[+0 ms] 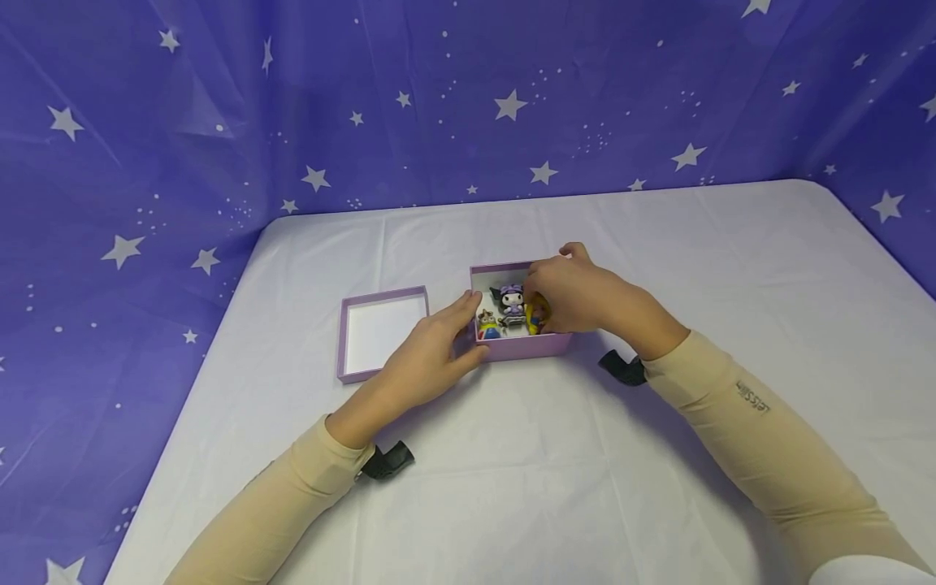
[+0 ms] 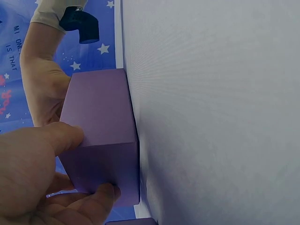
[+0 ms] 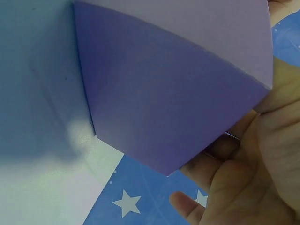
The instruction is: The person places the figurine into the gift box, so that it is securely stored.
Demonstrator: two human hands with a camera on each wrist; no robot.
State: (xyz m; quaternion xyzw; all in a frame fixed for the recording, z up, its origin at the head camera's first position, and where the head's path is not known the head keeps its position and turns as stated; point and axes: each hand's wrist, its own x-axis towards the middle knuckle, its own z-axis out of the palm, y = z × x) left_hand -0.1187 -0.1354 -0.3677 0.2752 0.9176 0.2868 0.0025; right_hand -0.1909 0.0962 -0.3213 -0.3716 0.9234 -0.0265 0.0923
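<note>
A purple open-topped box [image 1: 528, 349] stands on the table with figurines inside. My left hand [image 1: 433, 349] grips its front left corner, thumb on the front wall and fingers along the left wall [image 2: 103, 171]. My right hand [image 1: 585, 294] reaches into the right part of the box, fingers curled round a yellow-haired figurine [image 1: 538, 314]. Beside that is a figurine with a white face and black hood [image 1: 514, 301]. A small figurine in yellow, blue and red [image 1: 487, 325] is in the front left corner. The right hand hides the box's right end.
A shallow purple lid [image 1: 340, 345] with a white inside lies left of the box, partly behind the left hand. White cloth covers the table [image 1: 526, 487]. A purple curtain with stars [image 1: 439, 97] hangs behind. Black wrist mounts [image 1: 389, 461] stick out under both wrists.
</note>
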